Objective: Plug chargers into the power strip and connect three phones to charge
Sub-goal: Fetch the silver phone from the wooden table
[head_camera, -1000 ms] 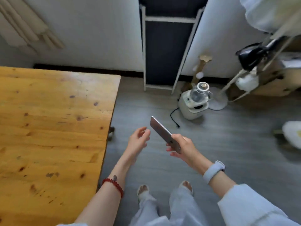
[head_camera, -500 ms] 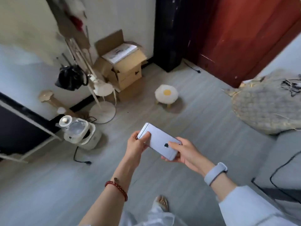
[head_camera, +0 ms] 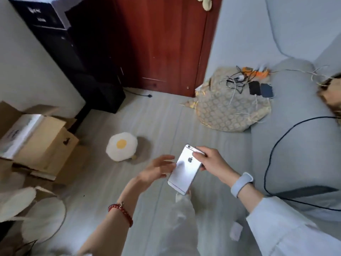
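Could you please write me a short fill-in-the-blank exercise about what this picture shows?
1. The silver phone is gripped by the ____ hand.
2. The left hand wears a ____ bead bracelet.
3. Two dark phones lie on the grey ____.
4. The egg-shaped cushion has a ____ centre.

Answers: right; red; sofa; yellow

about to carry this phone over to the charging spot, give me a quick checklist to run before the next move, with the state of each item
1. Grip on the silver phone: right hand pinches its top end, back facing up. Ok.
2. Left hand free for a cable: open beside the phone, holding nothing. Ok.
3. Other phones already at the spot: two dark phones lie side by side on the grey sofa. Ok.
4. Spare cable to hand: tangle of cables by the beige patterned cushion; a free end is too blurred to pick out. Cannot tell.
5. Power strip with chargers plugged in: orange and white shapes, blurred. Cannot tell.
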Tool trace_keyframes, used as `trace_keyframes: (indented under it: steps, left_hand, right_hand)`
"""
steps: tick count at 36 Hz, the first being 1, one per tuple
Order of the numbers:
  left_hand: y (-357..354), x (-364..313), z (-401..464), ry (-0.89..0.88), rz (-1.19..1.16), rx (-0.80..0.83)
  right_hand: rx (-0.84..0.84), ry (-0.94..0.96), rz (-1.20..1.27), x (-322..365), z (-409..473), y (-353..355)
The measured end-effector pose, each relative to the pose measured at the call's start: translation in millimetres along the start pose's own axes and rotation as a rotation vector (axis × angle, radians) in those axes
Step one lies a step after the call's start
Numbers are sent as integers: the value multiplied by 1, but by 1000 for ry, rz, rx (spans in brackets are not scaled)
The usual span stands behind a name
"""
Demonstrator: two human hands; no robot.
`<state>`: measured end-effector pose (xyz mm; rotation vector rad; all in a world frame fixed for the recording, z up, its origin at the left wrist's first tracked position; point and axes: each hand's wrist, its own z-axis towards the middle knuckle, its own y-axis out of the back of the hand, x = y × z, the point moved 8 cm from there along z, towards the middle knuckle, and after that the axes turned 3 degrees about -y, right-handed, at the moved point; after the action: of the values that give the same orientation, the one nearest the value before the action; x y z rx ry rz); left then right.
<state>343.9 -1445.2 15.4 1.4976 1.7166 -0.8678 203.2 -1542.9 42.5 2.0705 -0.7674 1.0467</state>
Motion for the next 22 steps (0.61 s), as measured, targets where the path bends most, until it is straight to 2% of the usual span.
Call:
trace_keyframes:
  steps: [3,6,10,13,16,22]
  left_hand:
    - [-14,-52,72,-43,87,122]
    - [-27,-98,139,-78,147,160]
    - [-37,-146,214,-58,136,124]
    - [-47,-169,261,-16,110,129]
    - [-51,-183,310,22,82,96]
    - [-54,-220,422,68,44,-35]
  right_hand:
    - [-8,-24,-67,17,57,34]
    - [-87,-57,1,36,107,77]
    - [-239,-151,253,42,156,139]
    - [-270,-219,398,38,189,173]
    - [-266,-274,429,33,227,200]
    - [-228,-341,340,19,321,258]
